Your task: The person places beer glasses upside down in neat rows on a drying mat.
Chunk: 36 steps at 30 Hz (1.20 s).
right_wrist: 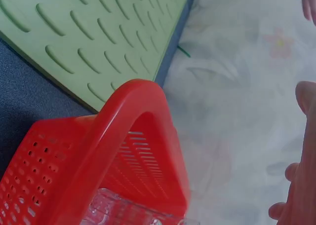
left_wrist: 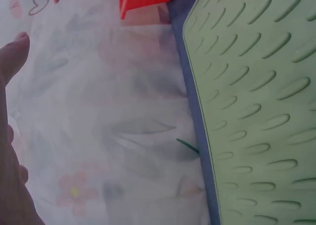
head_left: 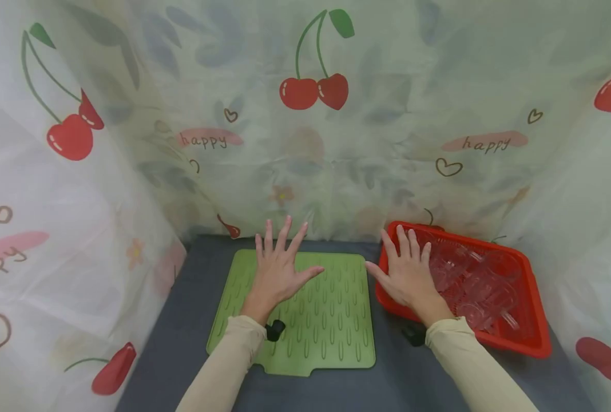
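Observation:
Both hands hang spread and empty. In the head view my left hand (head_left: 276,276) is above the upper left part of a green ribbed mat (head_left: 331,309), fingers straight. My right hand (head_left: 410,273) is over the left end of a red basket (head_left: 534,309), its fingers also extended. Several clear, glass-like items (head_left: 491,286) lie in the basket. At its left edge, the left wrist view has part of my left hand (left_wrist: 15,131) beside the mat (left_wrist: 261,111). Part of my right hand (right_wrist: 301,175) shows in the right wrist view, with the basket (right_wrist: 98,151) below and left.
A dark grey-blue table surface (head_left: 166,343) lies under the mat and basket. Pale curtains (head_left: 336,189) printed with cherries, hearts and lettering stand behind and on both sides. The mat's right edge is close to the basket's left end.

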{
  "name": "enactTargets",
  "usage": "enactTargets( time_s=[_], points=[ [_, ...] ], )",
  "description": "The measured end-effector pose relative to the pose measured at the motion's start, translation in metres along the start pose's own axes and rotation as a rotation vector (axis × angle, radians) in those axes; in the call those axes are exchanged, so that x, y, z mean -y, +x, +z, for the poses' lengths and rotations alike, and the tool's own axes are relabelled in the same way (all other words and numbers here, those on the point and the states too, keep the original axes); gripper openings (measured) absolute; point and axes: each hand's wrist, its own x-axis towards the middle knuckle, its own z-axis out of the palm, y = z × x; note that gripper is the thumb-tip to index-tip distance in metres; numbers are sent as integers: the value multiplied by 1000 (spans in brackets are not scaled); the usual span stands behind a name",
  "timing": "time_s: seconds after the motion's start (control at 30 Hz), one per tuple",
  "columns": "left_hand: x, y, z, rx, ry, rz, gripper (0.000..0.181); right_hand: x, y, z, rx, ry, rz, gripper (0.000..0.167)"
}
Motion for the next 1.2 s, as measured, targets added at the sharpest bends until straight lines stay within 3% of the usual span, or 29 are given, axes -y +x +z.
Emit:
enactTargets(
  time_s=[0.3, 0.63, 1.0, 1.2],
  points=[
    [6, -5, 4, -21, -45, -10, 98, -18, -7, -12, 21, 73, 44, 97],
    [11, -11, 4, -53, -136, -10, 98, -40, -19, -24, -5, 176, 81, 91],
    [19, -21, -1, -56, -411, -57, 101, -63, -27, -28, 26, 167, 211, 94],
    [23, -23, 2, -41, -463, -56, 99, -74, -34, -22, 27, 166, 253, 104]
  ],
)
